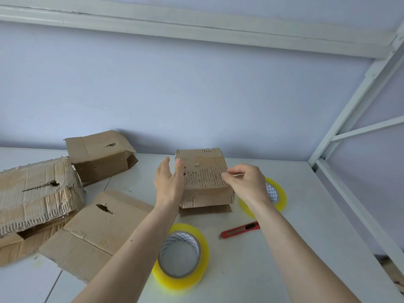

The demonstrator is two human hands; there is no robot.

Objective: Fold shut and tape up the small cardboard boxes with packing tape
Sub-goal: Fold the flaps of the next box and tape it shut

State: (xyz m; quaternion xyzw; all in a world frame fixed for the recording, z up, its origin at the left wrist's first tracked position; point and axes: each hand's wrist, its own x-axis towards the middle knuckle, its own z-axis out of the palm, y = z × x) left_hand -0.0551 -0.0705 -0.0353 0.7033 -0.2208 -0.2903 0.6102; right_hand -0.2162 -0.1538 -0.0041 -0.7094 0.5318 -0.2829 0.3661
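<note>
Box [204, 178] sits between flat left hand [169, 184] touching its side and right hand [247, 182] pinching its top edge.

— Where's the camera looking from?
— From the person's head, forward and down over the white worktop [273, 248], close enough that both forearms fill the bottom of the picture.
— Which way does it face?
— Toward the worktop's far edge and the pale blue wall [196, 95]. It's the only view.

Around the centre box [204, 179]: three boxes [35, 197] left, one roll [274, 194] right, another roll [181, 254] and a knife [240, 229] in front.
</note>
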